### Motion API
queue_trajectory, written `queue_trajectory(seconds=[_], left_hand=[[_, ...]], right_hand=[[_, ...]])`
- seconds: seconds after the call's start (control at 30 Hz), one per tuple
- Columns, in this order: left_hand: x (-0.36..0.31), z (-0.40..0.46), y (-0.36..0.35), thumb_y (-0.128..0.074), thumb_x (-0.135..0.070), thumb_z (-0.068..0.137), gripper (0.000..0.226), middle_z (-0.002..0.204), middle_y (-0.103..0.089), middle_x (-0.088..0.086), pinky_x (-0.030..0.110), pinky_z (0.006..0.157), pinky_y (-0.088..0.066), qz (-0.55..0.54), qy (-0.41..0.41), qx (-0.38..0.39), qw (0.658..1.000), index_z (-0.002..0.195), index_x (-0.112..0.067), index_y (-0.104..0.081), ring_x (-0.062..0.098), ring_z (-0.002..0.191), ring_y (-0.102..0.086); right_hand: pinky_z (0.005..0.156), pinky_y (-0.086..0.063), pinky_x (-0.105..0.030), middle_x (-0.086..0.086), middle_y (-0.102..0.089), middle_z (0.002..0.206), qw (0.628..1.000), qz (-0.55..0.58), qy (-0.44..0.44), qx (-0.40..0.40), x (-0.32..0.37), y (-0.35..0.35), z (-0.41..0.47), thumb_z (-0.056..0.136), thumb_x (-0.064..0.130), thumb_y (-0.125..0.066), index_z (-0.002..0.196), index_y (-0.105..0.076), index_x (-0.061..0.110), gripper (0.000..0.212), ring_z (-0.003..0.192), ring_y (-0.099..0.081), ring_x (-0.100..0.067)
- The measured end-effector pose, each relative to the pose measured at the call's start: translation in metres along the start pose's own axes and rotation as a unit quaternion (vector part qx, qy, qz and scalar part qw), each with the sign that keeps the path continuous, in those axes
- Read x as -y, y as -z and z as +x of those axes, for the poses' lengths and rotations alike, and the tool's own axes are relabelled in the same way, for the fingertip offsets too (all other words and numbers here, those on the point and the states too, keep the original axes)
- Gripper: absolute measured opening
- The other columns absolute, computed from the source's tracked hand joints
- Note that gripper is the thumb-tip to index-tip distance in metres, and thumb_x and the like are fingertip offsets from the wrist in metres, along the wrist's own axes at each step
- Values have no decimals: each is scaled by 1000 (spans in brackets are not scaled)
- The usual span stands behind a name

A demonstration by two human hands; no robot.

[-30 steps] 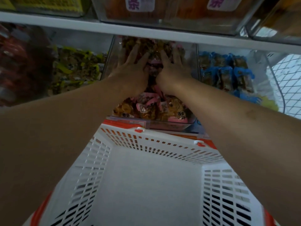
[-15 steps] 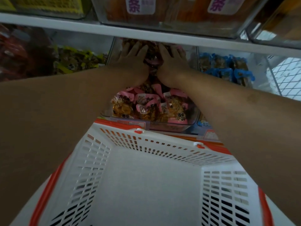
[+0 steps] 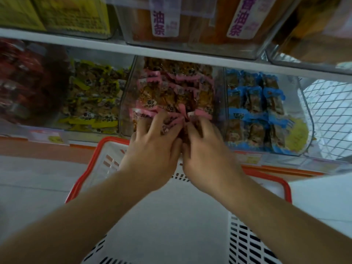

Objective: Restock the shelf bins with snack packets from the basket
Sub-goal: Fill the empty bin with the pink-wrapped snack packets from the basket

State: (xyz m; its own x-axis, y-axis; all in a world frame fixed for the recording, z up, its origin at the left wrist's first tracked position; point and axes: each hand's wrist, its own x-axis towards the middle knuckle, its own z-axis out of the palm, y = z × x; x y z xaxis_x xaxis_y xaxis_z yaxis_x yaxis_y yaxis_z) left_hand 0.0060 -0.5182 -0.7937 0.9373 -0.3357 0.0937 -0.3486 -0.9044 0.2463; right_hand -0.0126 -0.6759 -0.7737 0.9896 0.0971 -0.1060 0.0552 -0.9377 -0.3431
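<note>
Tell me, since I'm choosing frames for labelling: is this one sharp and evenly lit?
Head view: the hands are motion-blurred at the fingertips; the red packets far left sit in dark shadow; the wide lens bends the shelf edge.

pink-edged packets (image 3: pixel 172 92) heaped, seemingly, in bin (image 3: pixel 126 96)

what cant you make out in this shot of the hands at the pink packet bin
- Head view: fingertips of the left hand and right hand are motion-blurred among the pink packets; whether they grip any is unclear.
- The front of that bin is hidden by both hands.
- Much of the basket floor is covered by the forearms.
- Red packets at far left are too dark and blurred to read.
</note>
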Motion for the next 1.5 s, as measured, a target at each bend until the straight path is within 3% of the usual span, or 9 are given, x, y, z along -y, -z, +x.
queue_trajectory(seconds=[0.23,0.4,0.47,0.6,0.73,0.97,1.13,1.3,1.5], left_hand=[[4,1,-5,-17,-51,101,60,157,-33,-2,53,104,-47,51,-26,89,994,157,-36,-32,38,129,-36],[14,21,17,-43,-33,94,56,149,-42,0,54,106,-45,-32,-17,3,999,150,-31,-45,33,129,-40],[15,37,19,-47,-32,98,59,160,-29,5,60,111,-39,-37,23,-8,999,156,-33,-36,41,140,-30],[16,60,0,-47,-56,98,76,170,11,-11,66,120,-18,-21,57,123,991,161,-49,-4,42,156,9],[28,74,-22,-45,-65,87,91,168,24,-14,69,118,-24,38,40,179,982,160,-49,7,39,153,27],[22,67,1,-41,-55,101,70,170,6,-9,61,124,-12,-22,71,71,995,161,-47,-7,39,156,7],[50,74,-18,-8,-67,91,76,173,4,-8,64,124,-14,19,23,134,990,162,-40,-9,33,159,7],[31,57,6,-46,-40,102,66,172,-9,-1,59,125,-17,-41,38,46,997,162,-38,-20,34,157,-7],[-21,9,20,-53,-10,89,57,148,-45,2,49,108,-44,-86,-39,-37,995,145,-19,-53,31,129,-43]], right_hand=[[128,-31,-50,-2,1,169,995,-14,-40,87,0,3,7,103,36,-54,167,-13,13,80,159,-12,-34],[126,-33,-49,-6,-14,165,999,24,-41,26,10,26,23,92,23,-64,159,-30,22,75,155,-18,-34],[127,-25,-54,-7,-3,171,997,47,-60,26,10,29,39,95,23,-59,164,-22,29,78,159,-7,-39],[129,-11,-57,0,28,173,984,53,-117,122,12,21,67,102,31,-50,167,-3,47,80,161,14,-40],[129,-12,-58,4,38,169,981,54,-133,130,12,15,80,101,30,-54,167,-2,47,86,160,20,-37],[128,-16,-59,-4,25,174,989,57,-105,93,8,23,73,100,32,-55,168,0,41,88,160,14,-42],[128,-16,-56,-4,32,172,983,38,-129,129,7,15,73,103,33,-54,169,6,29,89,161,13,-39],[132,-14,-54,-9,12,175,994,46,-71,65,8,26,59,100,33,-56,168,-10,23,83,161,8,-38],[115,-46,-37,0,-32,154,997,70,29,-20,-14,49,-31,96,19,-56,144,-49,16,49,140,-42,-18]])
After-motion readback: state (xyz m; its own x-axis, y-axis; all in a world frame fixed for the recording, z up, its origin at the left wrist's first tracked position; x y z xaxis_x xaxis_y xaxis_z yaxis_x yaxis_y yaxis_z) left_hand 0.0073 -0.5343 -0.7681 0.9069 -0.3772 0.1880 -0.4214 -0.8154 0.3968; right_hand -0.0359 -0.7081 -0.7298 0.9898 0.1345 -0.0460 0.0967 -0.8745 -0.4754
